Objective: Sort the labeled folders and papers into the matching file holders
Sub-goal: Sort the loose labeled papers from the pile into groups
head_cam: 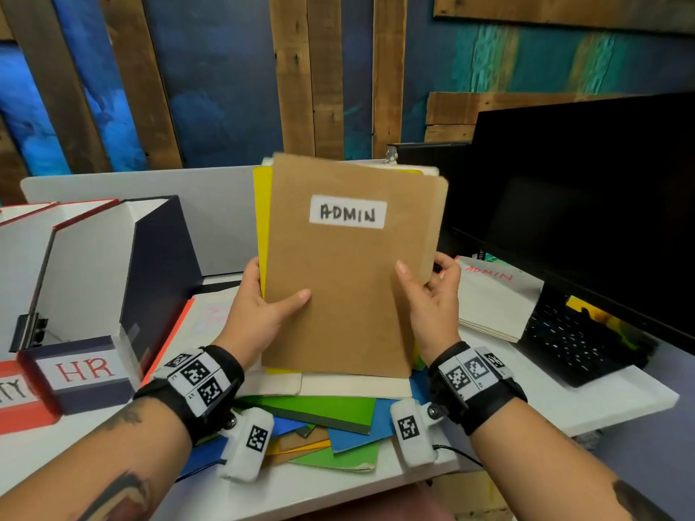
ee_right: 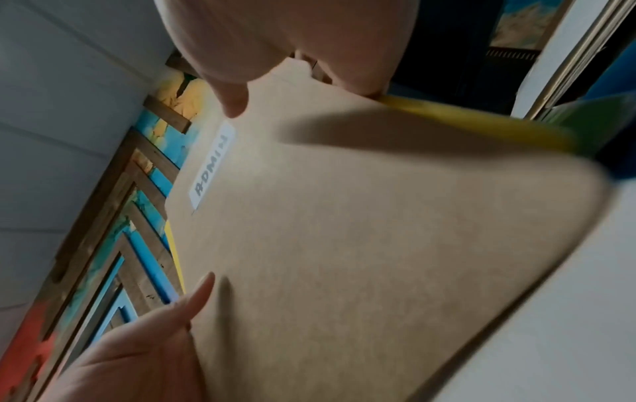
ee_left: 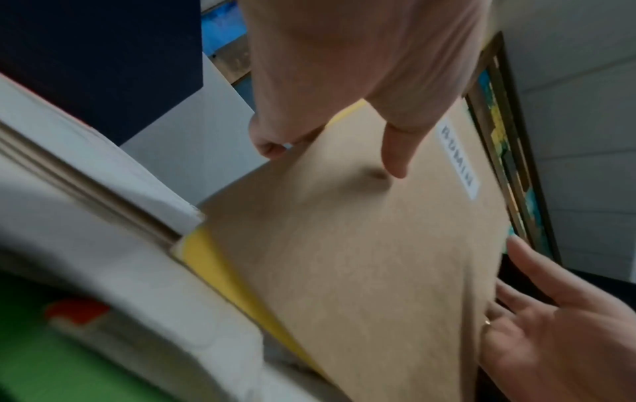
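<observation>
Your left hand [head_cam: 259, 306] and right hand [head_cam: 432, 298] each grip the upright brown folder [head_cam: 346, 287] (labeled ADMIN) above the table [head_cam: 586, 400].

A dark monitor [head_cam: 586, 204] is seen at right, with a black keyboard [head_cam: 575, 342] on the white desk [head_cam: 586, 404] below it. Behind, a blue-painted wall with wooden planks [head_cam: 323, 73] is seen.

An office: a desk [head_cam: 601, 404] with monitor [head_cam: 586, 204], keyboard [head_cam: 571, 344] and labeled file holders [head_cam: 82, 377].
</observation>
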`<state>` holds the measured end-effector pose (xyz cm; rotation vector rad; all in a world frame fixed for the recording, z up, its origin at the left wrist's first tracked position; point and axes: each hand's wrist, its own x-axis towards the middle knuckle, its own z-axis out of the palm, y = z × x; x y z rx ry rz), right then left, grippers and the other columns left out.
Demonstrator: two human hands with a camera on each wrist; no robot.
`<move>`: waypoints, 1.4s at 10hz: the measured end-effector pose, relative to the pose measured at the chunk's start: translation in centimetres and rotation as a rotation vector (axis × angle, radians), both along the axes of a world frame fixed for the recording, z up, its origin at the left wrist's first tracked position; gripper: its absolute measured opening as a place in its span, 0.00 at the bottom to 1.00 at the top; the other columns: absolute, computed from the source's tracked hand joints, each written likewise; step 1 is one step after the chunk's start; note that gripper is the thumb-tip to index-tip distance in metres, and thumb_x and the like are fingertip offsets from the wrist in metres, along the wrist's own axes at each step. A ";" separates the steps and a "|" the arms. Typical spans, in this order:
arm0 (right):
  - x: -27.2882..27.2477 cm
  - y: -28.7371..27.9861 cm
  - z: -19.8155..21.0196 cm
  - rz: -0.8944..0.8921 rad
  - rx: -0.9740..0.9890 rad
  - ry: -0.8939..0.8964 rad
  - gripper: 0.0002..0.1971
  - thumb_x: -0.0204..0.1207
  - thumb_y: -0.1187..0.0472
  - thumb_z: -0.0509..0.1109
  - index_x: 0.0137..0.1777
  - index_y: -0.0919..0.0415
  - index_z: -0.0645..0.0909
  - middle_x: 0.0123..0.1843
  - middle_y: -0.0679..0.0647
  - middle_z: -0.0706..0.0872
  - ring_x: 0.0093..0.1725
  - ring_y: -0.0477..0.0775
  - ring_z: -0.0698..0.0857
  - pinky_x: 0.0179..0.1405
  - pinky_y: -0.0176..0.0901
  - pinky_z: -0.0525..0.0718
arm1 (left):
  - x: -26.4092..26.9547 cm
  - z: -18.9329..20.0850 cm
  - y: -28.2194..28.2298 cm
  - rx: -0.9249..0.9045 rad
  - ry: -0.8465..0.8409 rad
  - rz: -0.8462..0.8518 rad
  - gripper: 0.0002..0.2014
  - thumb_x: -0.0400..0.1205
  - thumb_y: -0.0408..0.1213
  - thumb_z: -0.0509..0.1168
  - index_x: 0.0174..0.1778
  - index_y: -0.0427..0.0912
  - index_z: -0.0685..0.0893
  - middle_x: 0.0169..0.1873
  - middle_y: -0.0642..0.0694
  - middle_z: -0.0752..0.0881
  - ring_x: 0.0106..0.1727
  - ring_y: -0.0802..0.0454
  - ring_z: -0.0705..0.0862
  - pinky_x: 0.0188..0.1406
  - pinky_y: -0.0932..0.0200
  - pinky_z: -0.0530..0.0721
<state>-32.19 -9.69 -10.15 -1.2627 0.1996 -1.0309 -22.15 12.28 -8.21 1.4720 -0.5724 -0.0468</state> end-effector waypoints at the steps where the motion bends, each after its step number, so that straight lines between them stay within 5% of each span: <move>1: 0.1 -0.7 -0.5 0.134 0.115 0.215 0.25 0.73 0.61 0.82 0.67 0.57 0.77 0.52 0.58 0.93 0.51 0.59 0.93 0.50 0.51 0.91 | -0.3 -0.8 -0.7 -0.002 0.084 0.061 0.24 0.81 0.27 0.74 0.71 0.45 0.76 0.60 0.48 0.90 0.57 0.52 0.91 0.56 0.51 0.89; 2: -0.2 -1.6 -1.6 0.303 0.036 0.553 0.10 0.74 0.71 0.75 0.54 0.64 0.88 0.51 0.65 0.93 0.49 0.65 0.92 0.49 0.52 0.90 | 0.3 -2.1 -1.0 0.064 0.187 0.171 0.14 0.87 0.29 0.66 0.67 0.45 0.78 0.59 0.46 0.90 0.55 0.48 0.90 0.59 0.45 0.87; 3: 0.0 -2.7 -2.3 0.359 -0.008 0.693 0.09 0.79 0.75 0.70 0.54 0.64 0.87 0.48 0.61 0.93 0.43 0.58 0.90 0.44 0.46 0.89 | 0.9 -2.7 -1.2 0.138 0.237 0.214 0.09 0.89 0.33 0.62 0.63 0.48 0.79 0.58 0.43 0.89 0.54 0.45 0.89 0.56 0.44 0.87; 4: 0.4 -4.1 -2.5 0.178 0.042 0.681 0.08 0.84 0.69 0.68 0.58 0.65 0.86 0.51 0.63 0.92 0.45 0.60 0.89 0.45 0.47 0.86 | 0.6 -2.8 -1.8 0.220 0.304 0.107 0.10 0.89 0.33 0.62 0.65 0.43 0.79 0.54 0.43 0.90 0.51 0.46 0.89 0.44 0.54 0.84; 5: 0.1 -5.6 -2.4 -0.028 0.217 0.616 0.07 0.87 0.64 0.65 0.55 0.66 0.84 0.53 0.66 0.89 0.49 0.64 0.88 0.46 0.52 0.86 | 0.2 -3.3 -2.6 0.463 0.239 -0.044 0.12 0.87 0.39 0.67 0.64 0.39 0.83 0.58 0.40 0.90 0.53 0.47 0.89 0.51 0.56 0.84; 6: -1.1 -7.0 -2.3 -0.156 0.184 0.846 0.23 0.82 0.60 0.71 0.75 0.67 0.75 0.69 0.64 0.85 0.68 0.64 0.84 0.68 0.50 0.82 | -0.6 -3.0 -3.6 0.780 0.053 -0.135 0.12 0.87 0.43 0.67 0.63 0.42 0.83 0.61 0.45 0.86 0.61 0.46 0.85 0.54 0.58 0.80; 7: -1.6 -8.8 -3.5 -0.319 -0.092 0.979 0.26 0.81 0.59 0.70 0.77 0.64 0.72 0.69 0.59 0.85 0.69 0.60 0.84 0.63 0.38 0.83 | -1.2 -3.0 -4.6 1.188 -0.210 -0.266 0.25 0.84 0.52 0.68 0.77 0.53 0.75 0.75 0.50 0.77 0.77 0.48 0.75 0.71 0.60 0.72; 8: -1.8 -10.7 -3.7 -0.302 0.368 0.664 0.19 0.87 0.65 0.59 0.75 0.73 0.76 0.71 0.69 0.83 0.54 0.60 0.84 0.27 0.32 0.82 | -1.5 -3.2 -5.3 1.411 -0.420 -0.349 0.35 0.84 0.58 0.64 0.87 0.59 0.61 0.86 0.52 0.65 0.84 0.48 0.68 0.81 0.54 0.66; 9: -2.6 -11.0 -4.0 -0.306 0.397 0.651 0.19 0.88 0.64 0.59 0.75 0.75 0.75 0.71 0.71 0.82 0.51 0.57 0.78 0.36 0.44 0.80 | -1.3 -3.2 -5.9 1.446 -0.491 -0.347 0.35 0.84 0.59 0.64 0.87 0.60 0.62 0.84 0.51 0.68 0.83 0.48 0.69 0.78 0.55 0.67; 10: -2.5 -11.0 -3.9 -0.269 0.619 0.551 0.18 0.80 0.62 0.75 0.68 0.67 0.81 0.60 0.63 0.87 0.51 0.63 0.87 0.46 0.55 0.90 | -0.9 -3.3 -5.9 1.448 -0.501 -0.332 0.35 0.82 0.61 0.67 0.85 0.62 0.66 0.81 0.51 0.74 0.80 0.49 0.73 0.75 0.56 0.70; 11: -2.8 -10.4 -3.5 -0.083 0.613 0.582 0.10 0.77 0.78 0.72 0.54 0.68 0.82 0.55 0.65 0.89 0.44 0.67 0.90 0.22 0.48 0.89 | -0.8 -3.4 -6.0 1.435 -0.507 -0.319 0.34 0.82 0.61 0.67 0.85 0.61 0.67 0.79 0.51 0.77 0.78 0.50 0.75 0.71 0.59 0.71; 12: -2.8 -10.7 -3.6 -0.080 0.656 0.603 0.08 0.84 0.77 0.59 0.48 0.67 0.77 0.47 0.65 0.87 0.30 0.67 0.91 0.14 0.44 0.85 | -0.8 -3.6 -5.9 1.425 -0.507 -0.316 0.34 0.82 0.60 0.67 0.85 0.62 0.67 0.78 0.50 0.78 0.77 0.49 0.76 0.70 0.59 0.72; 13: -2.8 -10.8 -3.0 -0.202 0.643 0.622 0.12 0.86 0.73 0.52 0.46 0.65 0.74 0.37 0.62 0.84 0.22 0.55 0.86 0.10 0.32 0.70 | -0.7 -3.7 -5.8 1.427 -0.504 -0.314 0.34 0.81 0.61 0.67 0.84 0.62 0.67 0.80 0.50 0.75 0.79 0.49 0.74 0.72 0.58 0.71; 14: -2.4 -10.6 -3.0 -0.254 0.608 0.609 0.10 0.87 0.72 0.50 0.56 0.67 0.73 0.39 0.64 0.84 0.20 0.55 0.86 0.11 0.33 0.76 | -0.7 -3.6 -5.7 1.429 -0.504 -0.311 0.34 0.82 0.61 0.67 0.85 0.62 0.67 0.81 0.50 0.75 0.79 0.48 0.74 0.73 0.57 0.71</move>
